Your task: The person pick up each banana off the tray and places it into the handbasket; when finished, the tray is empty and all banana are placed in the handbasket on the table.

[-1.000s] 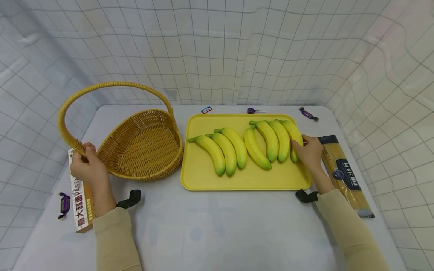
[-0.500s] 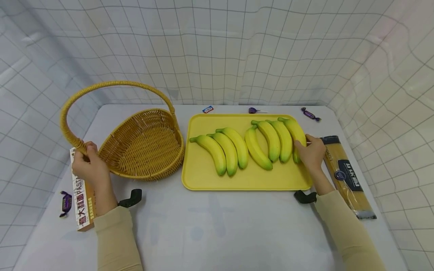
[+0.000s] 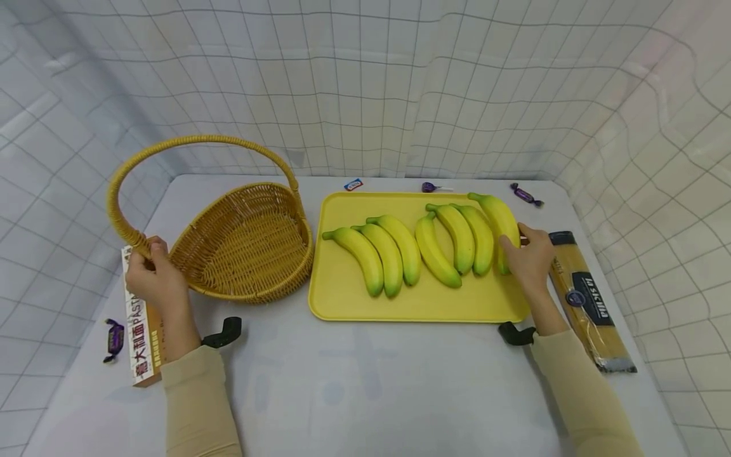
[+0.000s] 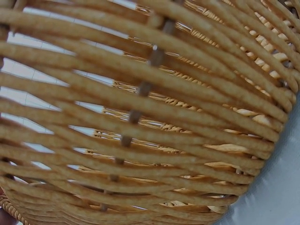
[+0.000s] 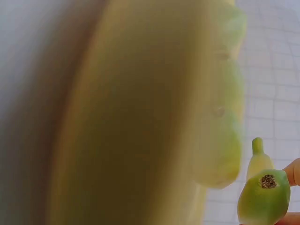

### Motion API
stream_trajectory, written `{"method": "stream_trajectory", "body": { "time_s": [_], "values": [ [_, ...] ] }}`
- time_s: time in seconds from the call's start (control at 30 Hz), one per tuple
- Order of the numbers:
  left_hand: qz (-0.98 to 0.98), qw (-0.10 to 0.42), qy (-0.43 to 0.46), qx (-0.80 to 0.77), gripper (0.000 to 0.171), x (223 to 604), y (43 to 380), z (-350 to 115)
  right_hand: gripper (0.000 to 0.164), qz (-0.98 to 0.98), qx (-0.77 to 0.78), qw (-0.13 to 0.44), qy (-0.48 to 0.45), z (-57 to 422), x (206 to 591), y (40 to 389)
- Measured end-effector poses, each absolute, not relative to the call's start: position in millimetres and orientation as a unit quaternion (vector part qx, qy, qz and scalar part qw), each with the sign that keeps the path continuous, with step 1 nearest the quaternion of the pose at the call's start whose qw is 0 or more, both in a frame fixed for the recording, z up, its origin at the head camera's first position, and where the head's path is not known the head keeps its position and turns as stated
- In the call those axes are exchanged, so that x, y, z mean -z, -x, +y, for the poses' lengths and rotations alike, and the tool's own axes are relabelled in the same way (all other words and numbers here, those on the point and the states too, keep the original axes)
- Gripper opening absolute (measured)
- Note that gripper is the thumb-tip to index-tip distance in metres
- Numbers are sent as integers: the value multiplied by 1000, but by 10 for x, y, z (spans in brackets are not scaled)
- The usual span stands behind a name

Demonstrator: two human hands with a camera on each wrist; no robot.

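With the left hand I grip the base of the handle on a wicker basket, whose inside shows no contents. Its woven side fills the left wrist view. My right hand pinches the rightmost banana between thumb and fingers, at the right end of a yellow tray. In the right wrist view that banana's dark tip shows beside my fingertips. Several other bananas lie on the tray in two groups, such as the left banana and the middle banana.
A pasta box and a purple candy lie at the left. On the right is a spaghetti packet. Behind the tray lie a small blue-and-red candy, a lollipop and another purple candy.
The right hand has shifted slightly right, and the banana in it has come up and a little away from the banana beside it. My left hand keeps its hold on the basket.
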State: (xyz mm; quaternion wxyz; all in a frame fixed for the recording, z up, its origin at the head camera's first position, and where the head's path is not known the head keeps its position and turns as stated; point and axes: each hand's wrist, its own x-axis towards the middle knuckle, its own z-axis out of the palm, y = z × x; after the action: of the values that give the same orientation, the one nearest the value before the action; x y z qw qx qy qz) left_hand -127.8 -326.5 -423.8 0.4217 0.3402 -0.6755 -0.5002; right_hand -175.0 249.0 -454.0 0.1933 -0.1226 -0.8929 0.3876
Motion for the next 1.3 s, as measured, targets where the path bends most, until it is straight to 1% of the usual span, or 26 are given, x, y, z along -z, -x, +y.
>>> {"method": "stream_trajectory", "body": {
  "time_s": [0.23,0.47,0.63,0.8,1.07,1.3],
  "values": [
    [-679,423,-330,501,16,4216,1261,-3252,48,-894,-377,227,84,2325,4368,1685],
    [-684,426,-327,494,19,4206,1246,-3252,45,-866,-427,257,45,2076,4194,1619],
    [-684,427,-327,493,18,4215,1248,-3259,43,-845,-462,269,-6,1852,4098,1576],
    [-683,423,-329,496,14,4219,1254,-3256,45,-835,-486,254,-44,1600,4021,1572],
    [-689,430,-322,486,18,4249,1266,-3263,45,-820,-506,229,-137,1077,3929,1637],
    [-692,424,-328,483,22,4236,1268,-3268,42,-817,-507,178,-211,455,3874,1687]
  ]
}}
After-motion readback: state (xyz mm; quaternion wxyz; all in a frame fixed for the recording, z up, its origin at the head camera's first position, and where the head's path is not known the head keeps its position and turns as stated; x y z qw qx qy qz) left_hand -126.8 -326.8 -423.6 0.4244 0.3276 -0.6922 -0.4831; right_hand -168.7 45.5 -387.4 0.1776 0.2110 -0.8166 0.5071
